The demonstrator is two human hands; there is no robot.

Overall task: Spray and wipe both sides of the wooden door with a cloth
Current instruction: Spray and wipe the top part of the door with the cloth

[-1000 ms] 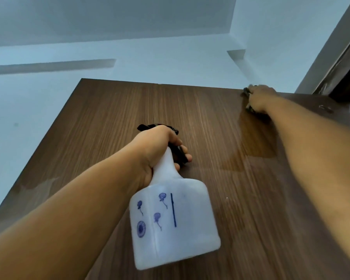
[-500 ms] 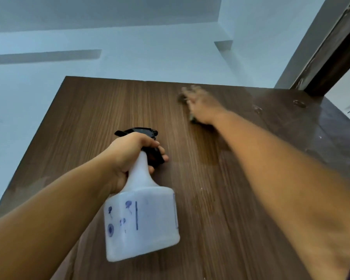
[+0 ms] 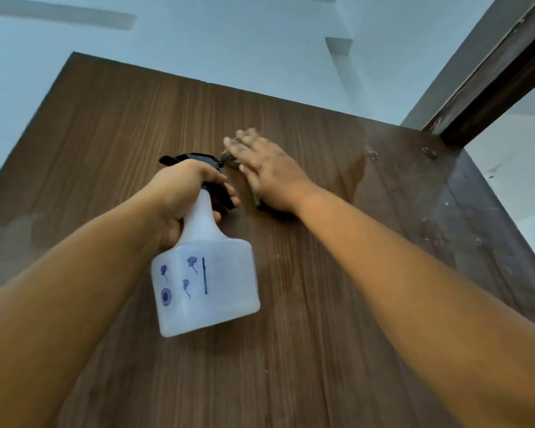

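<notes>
Door: wooden door (image 3: 291,304) with dark brown grain, seen from below, filling most of the view; its top edge meets a pale wall.
Left hand: left hand (image 3: 183,193) is wrapped tight around the neck of a spray bottle (image 3: 206,282), fingers curled at the black trigger head (image 3: 198,159).
Bottle: white, translucent plastic with small blue markings, hanging below the grip and close to the door face. It looks light and rigid. The narrow neck is the natural place to hold it.
Right hand: right hand (image 3: 269,171) lies flat, fingers spread, pressing a cloth (image 3: 230,157) against the door just beside the trigger head.
Cloth: dark, mostly hidden under the palm, with an edge showing past the fingertips and another near the wrist. It appears soft and limp, best held bunched under a flat palm.
Wet patch: a shiny damp sheen (image 3: 355,177) lies to the right of the wiping hand.
Door frame: dark door frame (image 3: 491,88) runs diagonally, well right of both hands.
Handling: the wet finish is probably slippery, so steady pressure should keep the cloth from sliding out.
</notes>
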